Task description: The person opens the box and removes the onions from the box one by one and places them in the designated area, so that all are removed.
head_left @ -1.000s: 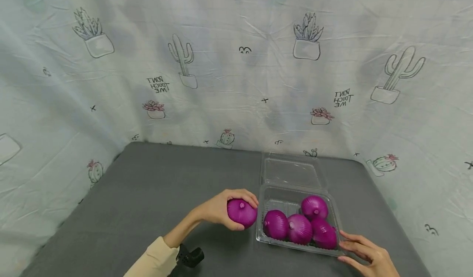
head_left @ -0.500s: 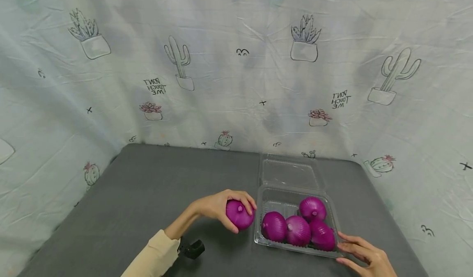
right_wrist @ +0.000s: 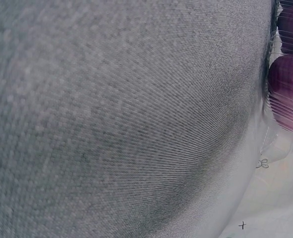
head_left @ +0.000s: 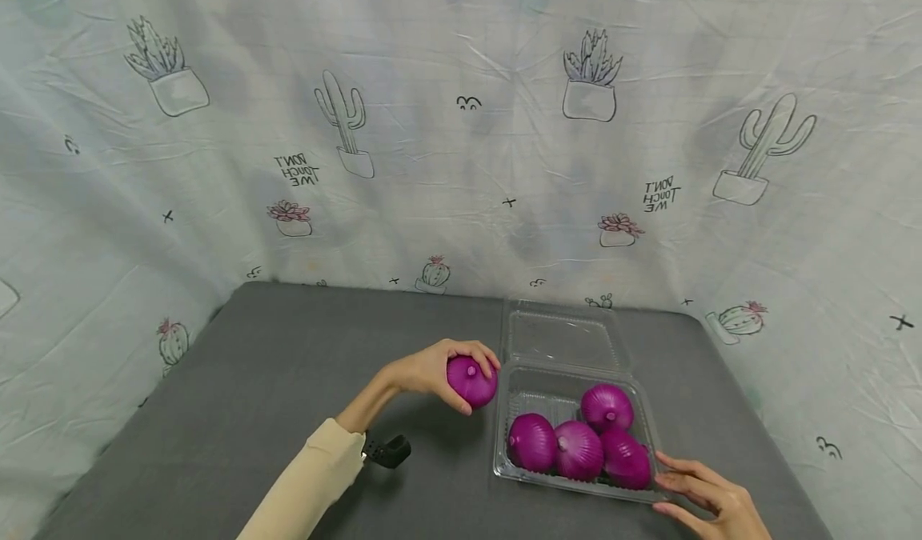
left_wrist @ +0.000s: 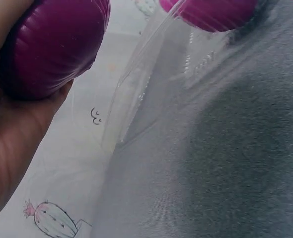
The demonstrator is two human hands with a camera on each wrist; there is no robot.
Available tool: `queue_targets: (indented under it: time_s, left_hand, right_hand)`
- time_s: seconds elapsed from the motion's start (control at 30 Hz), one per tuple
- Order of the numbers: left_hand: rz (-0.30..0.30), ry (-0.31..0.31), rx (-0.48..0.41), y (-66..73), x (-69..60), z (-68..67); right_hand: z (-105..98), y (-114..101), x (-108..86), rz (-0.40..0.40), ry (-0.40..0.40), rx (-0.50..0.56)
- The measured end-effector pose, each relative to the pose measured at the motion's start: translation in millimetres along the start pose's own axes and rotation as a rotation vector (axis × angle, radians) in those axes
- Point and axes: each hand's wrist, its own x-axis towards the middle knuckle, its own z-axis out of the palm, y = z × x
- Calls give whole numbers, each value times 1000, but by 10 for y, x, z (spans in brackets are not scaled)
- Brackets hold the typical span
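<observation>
Hands, two: left holding one onion, right at the container

Item 1. Left hand (head_left: 435, 370): fingers curled over the top, thumb along the near side, holding one round, glossy purple onion (head_left: 471, 382). Opening as wide as the onion; the arched grip presumably suits a smooth, round body. Onion held above the tabletop, just left of the container; fingertip contact with the rim cannot be told.

Item 2. Right hand (head_left: 713, 498): partly spread, fingers lightly bent, tips touching the container's right side near the front corner; nothing enclosed. Likely purpose: steadying a light vessel.

Item 3. Clear, rectangular, ribbed plastic container (head_left: 543, 404): upright, open at the top. Contents, four more glossy purple onions (head_left: 579, 450): three along the front, one behind towards the right; bare floor at rear left.

Item 4. Flat, transparent plastic lid (head_left: 562, 338): laid back beyond the container, apparently so as to leave the top unobstructed.

Item 5. Dark grey, cloth-covered tabletop (head_left: 346, 332), beneath all.

Item 6. Small black device (head_left: 389, 451), by the left wrist, below the cream sleeve (head_left: 317, 468).
</observation>
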Motion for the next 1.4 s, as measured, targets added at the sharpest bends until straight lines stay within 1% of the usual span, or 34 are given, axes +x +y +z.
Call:
queue_targets:
  time_s: [0.13,0.23,0.33,0.43,0.5,0.63,0.7,0.8,0.9,1.03,1.1,1.17,1.23,1.37,1.4]
  left_hand:
    - [-1,35,1,-41,76,-73]
    - [-2,76,15,-82,122,-143]
    - [-22,125,12,-131,155,-207]
    - [-51,178,-1,-201,179,-268]
    - [-60,208,-2,-259,202,-315]
    - [-76,262,37,-368,275,-412]
    - [-96,288,46,-423,317,-463]
    - [-145,323,31,-473,380,-526]
    - [-187,356,8,-507,439,-579]
    - [-216,411,20,-550,511,-627]
    - [-230,446,18,-583,537,-640]
    - [-246,477,11,-627,550,-641]
    - [-262,499,14,-695,551,-632]
    - [-269,515,49,-820,533,-580]
    - [-271,515,49,-802,525,-565]
  right_hand:
    - [-2,10,4,1,-3,8]
    - [-2,10,8,4,-6,16]
    - [-6,8,17,2,-3,16]
    - [-12,8,25,-1,-1,15]
    - [-16,9,25,3,-1,17]
    - [-24,18,16,12,-8,28]
    - [-31,28,14,17,-7,38]
    - [-36,52,16,2,-1,58]
    - [-32,80,26,-31,12,88]
    - [-11,117,35,-90,28,132]
    - [0,126,33,-101,37,144]
    - [12,120,23,-83,32,145]
    - [17,97,6,-42,21,136]
    - [21,22,-28,51,-1,70]
    - [22,4,-32,70,-2,47]
